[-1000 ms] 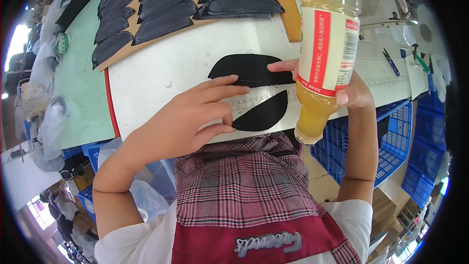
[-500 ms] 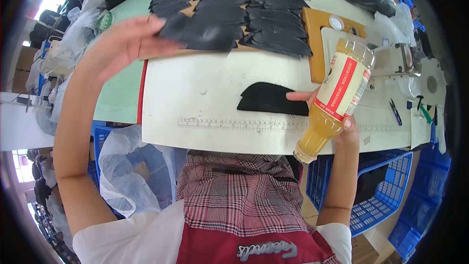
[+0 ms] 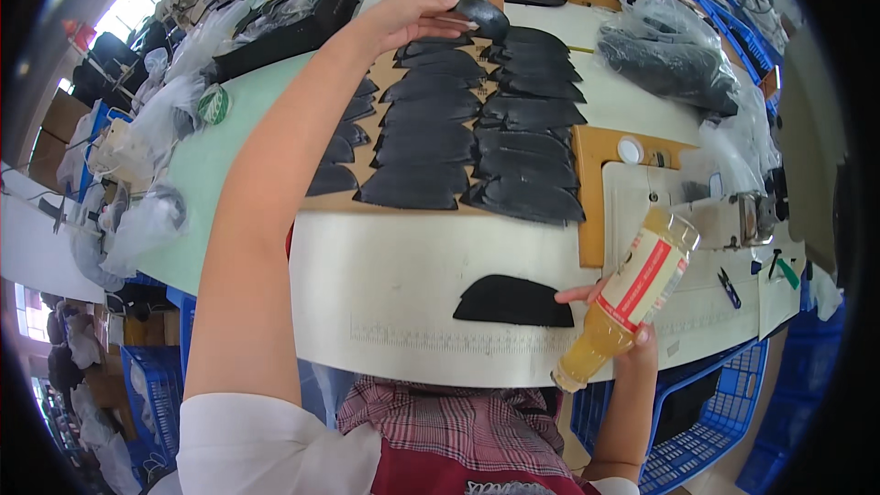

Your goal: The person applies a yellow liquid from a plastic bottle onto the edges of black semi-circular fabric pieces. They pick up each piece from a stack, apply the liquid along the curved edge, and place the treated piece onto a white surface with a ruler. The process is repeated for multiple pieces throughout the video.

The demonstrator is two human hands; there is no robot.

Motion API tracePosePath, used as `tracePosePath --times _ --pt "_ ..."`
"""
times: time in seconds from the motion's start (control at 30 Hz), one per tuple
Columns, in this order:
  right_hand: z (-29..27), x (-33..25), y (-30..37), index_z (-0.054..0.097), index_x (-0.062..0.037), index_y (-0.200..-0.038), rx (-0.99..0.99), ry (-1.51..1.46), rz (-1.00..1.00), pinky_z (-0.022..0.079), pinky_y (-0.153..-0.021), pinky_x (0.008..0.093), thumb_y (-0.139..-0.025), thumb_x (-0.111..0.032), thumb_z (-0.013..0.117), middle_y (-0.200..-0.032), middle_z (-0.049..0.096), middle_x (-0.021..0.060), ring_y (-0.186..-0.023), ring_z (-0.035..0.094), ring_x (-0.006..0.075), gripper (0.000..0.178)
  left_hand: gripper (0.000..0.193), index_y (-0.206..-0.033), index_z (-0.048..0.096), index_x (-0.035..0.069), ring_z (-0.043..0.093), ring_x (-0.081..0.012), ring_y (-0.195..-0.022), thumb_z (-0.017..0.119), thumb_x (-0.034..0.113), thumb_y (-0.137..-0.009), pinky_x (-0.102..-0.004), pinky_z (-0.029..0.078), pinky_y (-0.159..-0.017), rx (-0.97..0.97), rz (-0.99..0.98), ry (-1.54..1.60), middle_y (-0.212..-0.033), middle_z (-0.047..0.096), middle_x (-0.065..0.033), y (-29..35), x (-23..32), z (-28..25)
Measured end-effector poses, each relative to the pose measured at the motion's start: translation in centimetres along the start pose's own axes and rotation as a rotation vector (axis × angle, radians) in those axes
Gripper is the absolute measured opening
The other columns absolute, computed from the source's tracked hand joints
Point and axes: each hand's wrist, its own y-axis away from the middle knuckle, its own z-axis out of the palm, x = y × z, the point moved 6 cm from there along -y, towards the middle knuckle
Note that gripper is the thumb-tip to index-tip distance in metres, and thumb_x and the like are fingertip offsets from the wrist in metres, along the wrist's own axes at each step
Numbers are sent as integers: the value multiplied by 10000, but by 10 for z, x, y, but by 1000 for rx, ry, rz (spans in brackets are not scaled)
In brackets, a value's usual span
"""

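My left hand (image 3: pixel 414 20) is stretched out to the far end of a brown board (image 3: pixel 403 216). Its fingers pinch the edge of a glossy black curved piece (image 3: pixel 483 20). Below it, rows of overlapping black curved pieces (image 3: pixel 414 139) cover the board. My right hand (image 3: pixel 632 348) is wrapped round a clear bottle (image 3: pixel 642 277) of yellowish liquid with a cream and red label. The bottle tilts neck-down toward me. Beside the right index finger, a single matte black piece (image 3: pixel 513 301) lies flat on the white table, the fingertip at its right end.
A sewing machine (image 3: pixel 742 220) is set into the table at the right, behind a tan wooden strip (image 3: pixel 591 202). Wrapped black material (image 3: pixel 669 64) lies far right. Small snips (image 3: pixel 729 287) rest near the right edge. A blue basket (image 3: pixel 715 412) stands below.
My left hand has swung from the board's near left side to its far end with a black piece. The right hand keeps the bottle tilted. The whole view has shifted.
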Motion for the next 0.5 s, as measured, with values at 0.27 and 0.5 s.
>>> tracePosePath --times 0.27,0.5 --pt "0 0 -3 552 28 -938 39 -44 -75 488 -686 573 -549 -529 709 -778 545 117 -767 606 428 698 252 -829 630 18 509 -98 -634 674 260 -769 -249 416 -604 473 -133 -735 -752 596 -19 4 -84 -86" --pt "-2 1 -7 535 45 -969 25 -51 -62 497 -680 562 -568 -508 715 -808 562 133 -789 604 440 707 184 -777 669 83 576 -196 -664 686 253 -710 -311 439 -628 675 218 -1233 -719 620 -63 25 -83 -71"
